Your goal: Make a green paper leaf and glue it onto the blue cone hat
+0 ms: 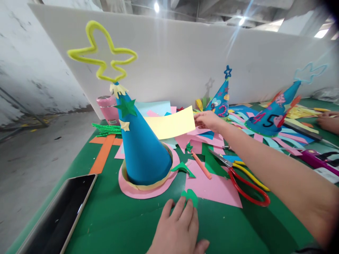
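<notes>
My right hand [209,120] reaches across to the far side of the table and grips the right edge of a pale yellow sheet of paper [172,123], which curves up off the paper pile. My left hand [180,222] lies palm down on the green table, fingers spread, its fingertips at a small green paper cutout [191,197]. Between the hands and to the left stands a blue paper cone hat [144,151] with a pink brim [148,192], green and cream stars, and a yellow fuzzy-wire star [102,61] on its tip.
Red-and-yellow-handled scissors [249,183], an orange pen [201,165] and pink paper [212,188] lie under my right arm. A phone [58,215] rests at the left edge near a pink cup [108,110]. Two decorated hats [220,97] stand farther right, near another person's hand [328,121].
</notes>
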The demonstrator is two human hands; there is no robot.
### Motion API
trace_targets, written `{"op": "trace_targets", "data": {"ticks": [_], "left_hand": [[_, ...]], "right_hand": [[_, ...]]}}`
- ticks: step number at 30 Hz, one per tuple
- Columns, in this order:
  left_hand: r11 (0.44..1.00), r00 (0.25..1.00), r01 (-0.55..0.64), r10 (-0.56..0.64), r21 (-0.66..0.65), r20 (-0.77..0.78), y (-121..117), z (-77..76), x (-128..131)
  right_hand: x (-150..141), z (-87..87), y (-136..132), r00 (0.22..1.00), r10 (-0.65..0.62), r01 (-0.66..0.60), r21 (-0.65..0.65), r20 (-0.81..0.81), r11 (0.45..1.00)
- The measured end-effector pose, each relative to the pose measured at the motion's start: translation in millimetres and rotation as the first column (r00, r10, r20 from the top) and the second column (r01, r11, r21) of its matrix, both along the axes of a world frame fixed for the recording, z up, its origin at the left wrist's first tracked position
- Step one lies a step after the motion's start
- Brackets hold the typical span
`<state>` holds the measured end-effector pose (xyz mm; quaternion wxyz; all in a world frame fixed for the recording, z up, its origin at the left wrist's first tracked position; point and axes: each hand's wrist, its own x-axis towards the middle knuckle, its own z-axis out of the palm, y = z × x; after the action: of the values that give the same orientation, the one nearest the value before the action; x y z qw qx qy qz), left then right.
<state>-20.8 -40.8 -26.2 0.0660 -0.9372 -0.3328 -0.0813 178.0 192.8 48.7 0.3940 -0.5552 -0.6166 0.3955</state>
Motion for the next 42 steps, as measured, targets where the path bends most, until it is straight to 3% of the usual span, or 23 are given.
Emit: {"op": "trace_targets", "data": {"ticks": [2, 4, 7, 12, 16, 21, 24, 31, 33, 38, 42], "left_hand": [[1.000, 1.000, -0.004, 0.004, -0.016, -0.001, -0.1, 0.8, 1.7], [0.999, 1.000, -0.012, 0.012, -0.040, 0.000, -0.8, 0.8, 3.1], [0.997, 1.000, -0.024, 0.024, -0.069, -0.005, -2.2, 0.9, 3.2], [0.996, 1.000, -0.028, 0.026, -0.088, -0.017, -2.5, 0.9, 1.1], [0.991, 0.999, -0.034, 0.035, -0.126, 0.007, -1.4, 0.2, 2.3], [0.984, 0.998, -0.045, 0.037, -0.174, -0.045, -0.4, 7.5, 4.2], [0.978, 0.998, -0.050, 0.040, -0.203, -0.056, -1.0, 5.8, 3.0], [0.980, 0.992, -0.098, 0.111, -0.174, 0.064, -5.5, -28.4, 3.9], [0.983, 0.993, -0.089, 0.101, -0.162, 0.068, -5.9, -25.5, 4.3], [0.982, 0.995, -0.068, 0.079, -0.177, 0.053, -8.8, -1.5, 2.3], [0.983, 0.989, -0.079, 0.099, -0.169, 0.113, -12.4, -2.0, 1.0]], "right_hand": [[9.9, -7.8, -9.1, 0.955, 0.097, -0.122, 0.074, 0.281, 0.990], [17.7, -17.3, -17.3, 0.834, 0.124, -0.232, 0.138, 0.537, 0.963], [21.4, -31.5, -24.3, 0.615, 0.076, -0.347, 0.184, 0.785, 0.920], [15.5, -35.6, -20.6, 0.314, -0.015, -0.467, 0.168, 0.949, 0.868], [15.0, -17.9, -12.2, 0.183, -0.075, -0.496, 0.158, 0.980, 0.854], [18.5, 4.6, -5.2, 0.141, -0.158, -0.439, 0.205, 0.977, 0.875], [17.9, 7.2, -6.9, 0.137, -0.226, -0.367, 0.261, 0.964, 0.893], [9.7, -22.3, -28.7, 0.103, -0.318, -0.188, 0.332, 0.942, 0.924], [8.5, -32.1, -35.3, 0.100, -0.313, -0.181, 0.326, 0.945, 0.928], [11.3, -50.1, -43.5, 0.115, -0.232, -0.252, 0.254, 0.966, 0.934], [15.3, -56.3, -41.6, 0.129, -0.181, -0.325, 0.214, 0.975, 0.921]]}}
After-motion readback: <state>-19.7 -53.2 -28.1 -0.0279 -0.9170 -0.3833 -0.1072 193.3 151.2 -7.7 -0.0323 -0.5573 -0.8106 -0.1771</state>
